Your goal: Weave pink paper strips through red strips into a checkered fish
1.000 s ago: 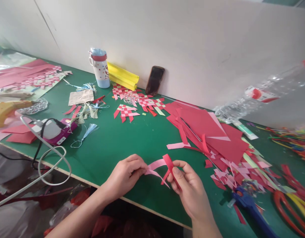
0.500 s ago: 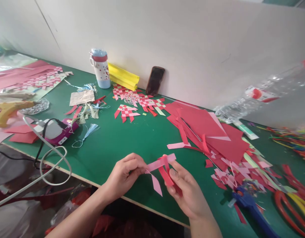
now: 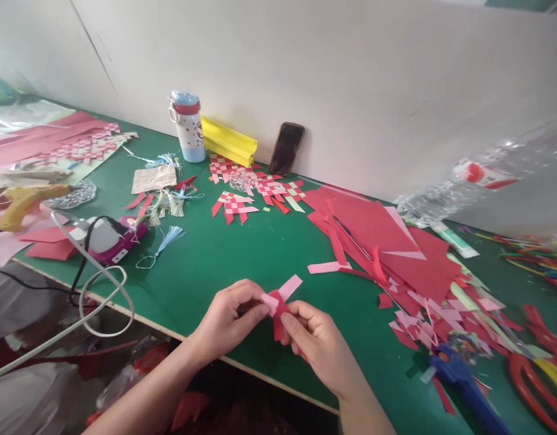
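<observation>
Above the table's near edge, my left hand [image 3: 235,317] pinches a pink paper strip [image 3: 291,286] between thumb and forefinger. My right hand [image 3: 311,335] grips a red paper strip [image 3: 277,329] that crosses the pink one. The two strips are interlaced right between my fingertips, with the pink end sticking out up and to the right. Fingers cover part of the crossing. Farther back on the table lie woven red-and-pink checkered paper pieces [image 3: 235,205]. Another pink strip [image 3: 324,267] rests to the right, beside red paper sheets [image 3: 364,223].
Paper scraps [image 3: 423,329], a blue-handled tool [image 3: 469,386] and red-handled scissors [image 3: 527,386] lie at right. A bottle [image 3: 190,130] and a phone [image 3: 286,148] stand at the back. At left are a yellow glue gun [image 3: 27,202], a purple power strip [image 3: 124,241], a cable [image 3: 124,296] and tassels [image 3: 170,238].
My hands have come closer together. The red strip, earlier a loose loop around the pink one, is now drawn snug against it, and the dangling pink end no longer hangs down.
</observation>
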Tool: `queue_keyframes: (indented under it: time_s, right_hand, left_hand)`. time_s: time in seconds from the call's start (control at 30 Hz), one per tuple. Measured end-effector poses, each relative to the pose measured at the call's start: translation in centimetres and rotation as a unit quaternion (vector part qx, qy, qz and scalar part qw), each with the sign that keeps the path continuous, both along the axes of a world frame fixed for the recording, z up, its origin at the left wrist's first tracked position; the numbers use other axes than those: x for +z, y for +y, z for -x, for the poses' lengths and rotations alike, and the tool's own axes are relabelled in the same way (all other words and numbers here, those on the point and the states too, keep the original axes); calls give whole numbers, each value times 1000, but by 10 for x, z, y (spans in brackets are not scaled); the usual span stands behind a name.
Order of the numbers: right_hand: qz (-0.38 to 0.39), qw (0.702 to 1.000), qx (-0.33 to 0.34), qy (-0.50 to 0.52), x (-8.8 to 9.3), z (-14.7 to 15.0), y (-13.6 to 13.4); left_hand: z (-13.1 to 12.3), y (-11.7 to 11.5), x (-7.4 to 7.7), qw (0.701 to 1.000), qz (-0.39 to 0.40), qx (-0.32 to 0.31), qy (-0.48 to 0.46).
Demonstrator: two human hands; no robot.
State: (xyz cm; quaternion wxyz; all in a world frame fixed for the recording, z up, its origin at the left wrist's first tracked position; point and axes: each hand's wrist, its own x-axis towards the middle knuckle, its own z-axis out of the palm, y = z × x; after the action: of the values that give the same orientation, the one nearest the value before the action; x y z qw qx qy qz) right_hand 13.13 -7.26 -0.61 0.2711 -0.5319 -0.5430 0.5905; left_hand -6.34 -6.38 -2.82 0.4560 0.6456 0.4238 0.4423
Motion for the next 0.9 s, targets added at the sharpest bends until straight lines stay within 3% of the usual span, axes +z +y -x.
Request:
queue_keyframes:
  time_s: [0.27,0.43,0.57,0.9]
  right_hand:
    - [6,998,61,-24,7,1,5]
    - [-7,995,83,-48,12,1,10]
    - [-45,991,111,-64,15,2,14]
    - [-80,989,58,-108,15,1,14]
  left_hand:
    - [-1,0,-4,987,119,-5,-111]
    - [1,2,-5,990,107,-4,-95]
    - [0,1,-4,979,140,-38,-146]
    - [2,7,2,941,194,0,-277]
